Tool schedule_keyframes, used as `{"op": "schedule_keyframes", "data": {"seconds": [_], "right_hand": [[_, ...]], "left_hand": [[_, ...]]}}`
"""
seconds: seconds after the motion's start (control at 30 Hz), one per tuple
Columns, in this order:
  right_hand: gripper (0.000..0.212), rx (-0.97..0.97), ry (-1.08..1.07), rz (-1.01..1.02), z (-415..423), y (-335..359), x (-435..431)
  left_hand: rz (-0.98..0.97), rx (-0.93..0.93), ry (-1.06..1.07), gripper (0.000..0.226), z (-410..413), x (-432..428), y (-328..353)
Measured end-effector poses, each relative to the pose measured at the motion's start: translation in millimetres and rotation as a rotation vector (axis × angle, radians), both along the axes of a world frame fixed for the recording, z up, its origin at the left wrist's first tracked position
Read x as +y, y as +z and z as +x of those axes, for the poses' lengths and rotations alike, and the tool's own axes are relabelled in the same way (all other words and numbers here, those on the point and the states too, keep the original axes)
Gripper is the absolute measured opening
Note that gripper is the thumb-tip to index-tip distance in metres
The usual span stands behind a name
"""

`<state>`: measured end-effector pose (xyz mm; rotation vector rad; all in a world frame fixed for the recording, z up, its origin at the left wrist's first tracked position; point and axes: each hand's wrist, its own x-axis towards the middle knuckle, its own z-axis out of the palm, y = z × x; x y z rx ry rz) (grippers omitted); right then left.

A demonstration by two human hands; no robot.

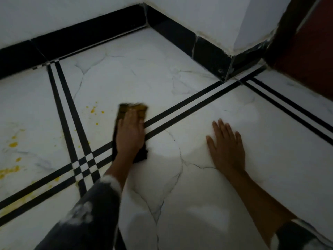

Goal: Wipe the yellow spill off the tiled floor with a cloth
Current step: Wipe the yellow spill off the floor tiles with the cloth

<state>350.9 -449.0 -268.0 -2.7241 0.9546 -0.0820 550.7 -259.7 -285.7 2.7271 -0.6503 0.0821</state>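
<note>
My left hand (130, 132) presses flat on a dark cloth (124, 110) whose far end is stained yellow. The cloth lies on the white marbled floor tile, beside the double black stripe. Yellow spill spots (93, 110) dot the tile just left of the cloth. More yellow drops and smears (13, 144) spread across the tile at the far left and along the stripes near the lower left. My right hand (227, 147) rests palm down on the floor to the right, fingers spread, holding nothing.
Black skirting (86, 37) runs along the white walls at the back and forms a corner. A dark red door (306, 56) stands at the upper right. Double black stripes (194, 103) cross the floor.
</note>
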Motion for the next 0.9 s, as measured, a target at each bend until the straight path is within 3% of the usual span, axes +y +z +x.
{"op": "schedule_keyframes", "data": {"seconds": [0.07, 0.1, 0.17, 0.2, 0.27, 0.4, 0.5, 0.6, 0.7, 0.8, 0.9], "right_hand": [[0.056, -0.020, -0.030, 0.023, 5, 6, 8], [0.056, -0.057, -0.003, 0.018, 11, 10, 16], [0.060, -0.137, 0.135, -0.005, 34, 19, 41], [0.063, -0.162, 0.195, 0.000, 49, 22, 53], [0.063, -0.180, 0.233, 0.051, 78, 20, 74], [0.075, -0.134, 0.311, 0.022, 103, -3, 92], [0.072, -0.099, 0.312, -0.008, 106, -9, 93], [0.068, -0.072, 0.287, -0.026, 105, -6, 91], [0.068, -0.068, 0.288, -0.037, 111, -2, 94], [0.063, -0.071, 0.296, -0.011, 118, -6, 96], [0.065, -0.065, 0.298, -0.006, 115, -10, 98]], "left_hand": [[-0.030, 0.039, 0.192, 0.050, -51, 9, 10], [-0.064, 0.055, 0.146, 0.048, -76, 3, 15], [0.000, 0.070, -0.171, 0.053, -98, -11, 20], [0.045, 0.059, -0.317, 0.061, -88, -16, 23], [0.084, 0.058, -0.367, 0.073, -38, -8, 25], [0.049, 0.043, 0.032, 0.068, 21, 68, 10], [0.065, -0.003, 0.269, 0.061, -25, 95, 7], [0.084, -0.009, -0.074, 0.060, -50, 61, 8], [0.086, 0.030, -0.352, 0.065, 35, 44, 31], [0.032, 0.004, -0.162, 0.056, 114, 78, 20], [0.051, 0.035, 0.227, 0.051, 97, 113, 4]]}}
